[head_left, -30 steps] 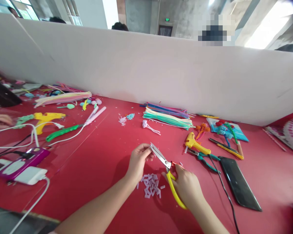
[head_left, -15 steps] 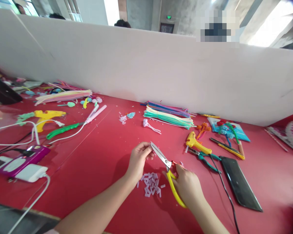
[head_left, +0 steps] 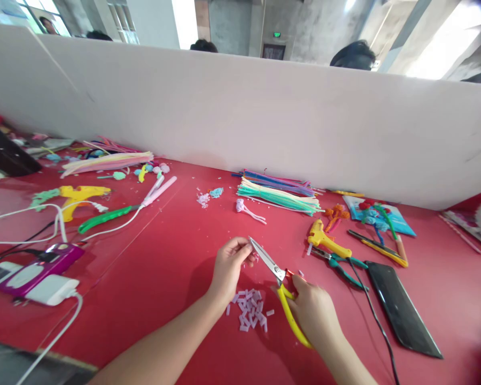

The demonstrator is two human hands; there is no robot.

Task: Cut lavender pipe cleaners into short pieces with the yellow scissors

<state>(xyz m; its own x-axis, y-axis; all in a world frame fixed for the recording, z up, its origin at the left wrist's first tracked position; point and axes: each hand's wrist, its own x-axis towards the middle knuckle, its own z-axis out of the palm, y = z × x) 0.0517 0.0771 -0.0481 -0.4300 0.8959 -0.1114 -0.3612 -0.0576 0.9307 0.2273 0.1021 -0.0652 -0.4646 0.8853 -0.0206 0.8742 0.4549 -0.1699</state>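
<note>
My right hand (head_left: 316, 306) is wrapped round the yellow handle of a pair of scissors (head_left: 266, 258), whose blades look nearly together and point up and left. At the blade tips my left hand (head_left: 229, 264) pinches with thumb and fingers. What it holds is too small and hidden to make out; tiny pinkish bits show by its fingertips. Below, between my hands, lies a loose pile of short pale-lilac cut pieces (head_left: 249, 309) on the red table (head_left: 168, 299). Beyond my hands rests a lilac pipe-cleaner piece with a round head (head_left: 241, 205).
Bundled pipe cleaners (head_left: 278, 195) lie by the white partition (head_left: 232, 107). To the right are a yellow glue gun (head_left: 327, 239), pliers (head_left: 347, 271) and a black phone-like slab (head_left: 403, 307). At left are a purple power strip (head_left: 52, 267), cables and another glue gun (head_left: 84, 197).
The whole view has shifted slightly. My hands and the scissors keep nearly the same pose at the blade tips. Another person's hand at the left edge has gone out of view.
</note>
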